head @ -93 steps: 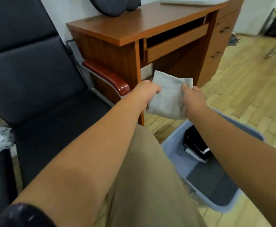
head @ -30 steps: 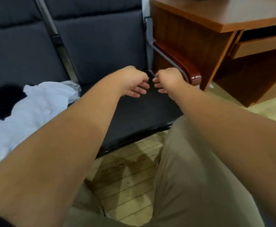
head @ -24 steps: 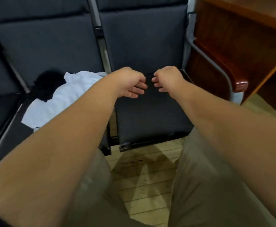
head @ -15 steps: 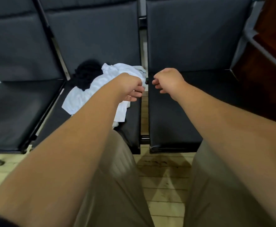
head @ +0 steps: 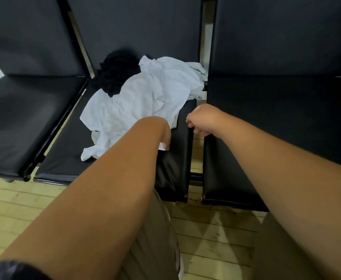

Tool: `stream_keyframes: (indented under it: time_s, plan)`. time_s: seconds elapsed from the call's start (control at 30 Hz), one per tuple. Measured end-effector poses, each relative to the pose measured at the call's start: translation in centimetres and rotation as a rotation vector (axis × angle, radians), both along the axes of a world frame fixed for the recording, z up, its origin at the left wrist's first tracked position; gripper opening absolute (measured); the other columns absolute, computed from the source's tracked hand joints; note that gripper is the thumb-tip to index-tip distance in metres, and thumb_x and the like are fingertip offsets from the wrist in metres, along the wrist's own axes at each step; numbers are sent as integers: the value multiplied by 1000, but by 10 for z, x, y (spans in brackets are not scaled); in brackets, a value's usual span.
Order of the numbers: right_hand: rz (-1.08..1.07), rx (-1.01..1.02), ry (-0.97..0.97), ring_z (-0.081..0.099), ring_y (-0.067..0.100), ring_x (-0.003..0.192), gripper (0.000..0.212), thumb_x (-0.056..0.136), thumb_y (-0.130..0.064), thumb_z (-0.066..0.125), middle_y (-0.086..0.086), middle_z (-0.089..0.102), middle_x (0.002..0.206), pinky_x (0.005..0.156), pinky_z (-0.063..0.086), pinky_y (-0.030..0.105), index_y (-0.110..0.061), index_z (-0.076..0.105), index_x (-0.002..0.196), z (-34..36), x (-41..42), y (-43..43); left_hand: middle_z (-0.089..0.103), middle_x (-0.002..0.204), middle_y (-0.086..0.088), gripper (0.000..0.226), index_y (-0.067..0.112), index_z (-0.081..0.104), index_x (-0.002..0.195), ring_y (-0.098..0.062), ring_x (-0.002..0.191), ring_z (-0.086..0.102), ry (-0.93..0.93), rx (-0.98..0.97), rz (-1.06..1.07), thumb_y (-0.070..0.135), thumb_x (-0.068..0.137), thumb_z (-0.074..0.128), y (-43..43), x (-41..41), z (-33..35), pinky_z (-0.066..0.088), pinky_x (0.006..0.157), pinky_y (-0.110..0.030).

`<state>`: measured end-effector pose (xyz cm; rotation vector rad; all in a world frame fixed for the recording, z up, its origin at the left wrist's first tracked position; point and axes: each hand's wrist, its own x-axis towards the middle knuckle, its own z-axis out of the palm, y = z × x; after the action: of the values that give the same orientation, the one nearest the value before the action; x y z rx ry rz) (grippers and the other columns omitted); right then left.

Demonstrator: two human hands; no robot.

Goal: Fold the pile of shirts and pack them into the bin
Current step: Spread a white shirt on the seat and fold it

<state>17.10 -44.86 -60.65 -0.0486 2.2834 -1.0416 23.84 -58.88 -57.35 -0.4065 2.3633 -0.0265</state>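
Note:
A crumpled white shirt (head: pixel 145 98) lies spread on the middle black seat (head: pixel 68 158), with a bunched black shirt (head: pixel 115 75) behind it against the backrest. My left hand (head: pixel 163 136) bends down at the wrist over the white shirt's near right edge. Its fingers curl onto a bit of white cloth and are mostly hidden behind the wrist. My right hand (head: pixel 203 120) hovers just right of the shirt, above the gap between seats, fingers loosely curled and holding nothing. The bin is out of view.
A row of black padded seats runs across the view, one on the left (head: pixel 24 118) and one on the right (head: pixel 276 128). Pale wooden floor (head: pixel 216 239) lies below. My knees in khaki trousers (head: pixel 155 249) fill the lower middle.
The view swung left from the bin and desk to the seats. The grey folded shirt has left my hands. Both hands moved toward the pile, and the left one dropped onto the white shirt.

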Motion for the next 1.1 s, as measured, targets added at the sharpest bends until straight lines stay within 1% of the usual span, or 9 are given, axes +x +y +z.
stream_keyframes:
  time_s: [0.2,0.27,0.37,0.53,0.6,0.77,0.87,0.97,1.1]
  plan:
    - [19,-4,9,69,21,79,22,95,-20,59,9,77,107,83,62,41,-9,71,110,-6,-9,3,63,112,-16,7,2,66,89,-27,79,60,-202,-75,-129,3,94,62,6,-11,-9,53,81,-39]
    - [23,-8,16,70,20,78,22,96,-21,59,8,78,109,83,62,41,-10,71,111,-3,-7,2,60,103,-20,14,0,62,109,-31,85,60,-73,-8,-43,-1,97,57,7,-10,2,52,77,-39]
    - [27,-45,18,69,20,77,25,99,-17,59,10,76,114,67,57,31,-12,70,120,6,1,-1,60,132,-19,40,1,52,143,-36,121,59,284,100,75,11,104,52,1,-9,15,48,97,-39]
    - [188,-202,216,65,14,89,65,94,-9,70,-4,61,111,67,54,22,-43,51,147,12,12,1,63,98,-8,10,8,56,102,-29,96,61,660,361,268,15,99,51,-15,-9,29,44,71,-32]
    - [239,-217,300,61,10,95,71,93,-13,74,-9,54,112,68,50,18,-46,49,150,13,15,0,66,97,-4,12,8,60,100,-24,91,62,718,514,320,17,95,54,-20,-3,34,51,75,-33]
    - [265,-211,437,63,13,99,19,93,-26,77,-3,60,115,78,50,22,-28,74,112,2,14,-8,76,104,10,12,28,81,97,-8,101,69,642,762,319,34,91,72,-31,12,35,57,93,-31]
    - [190,-174,390,69,13,96,14,93,-17,71,-7,73,103,82,56,25,-27,79,99,-6,13,-7,76,105,1,30,14,74,111,-18,93,72,616,679,383,41,101,64,-36,12,30,59,82,-34]
    - [193,-133,350,69,12,94,19,95,-14,68,-9,75,102,83,57,23,-26,82,100,-7,14,-3,63,126,-9,34,15,61,132,-30,112,64,673,308,293,29,102,61,-47,3,14,55,91,-40]
    - [226,-42,328,67,10,97,22,96,-19,63,-12,73,103,81,55,24,-32,81,98,-6,14,-4,38,141,-13,60,18,40,148,-35,126,47,543,95,246,21,94,67,-52,-9,-13,44,84,-40]
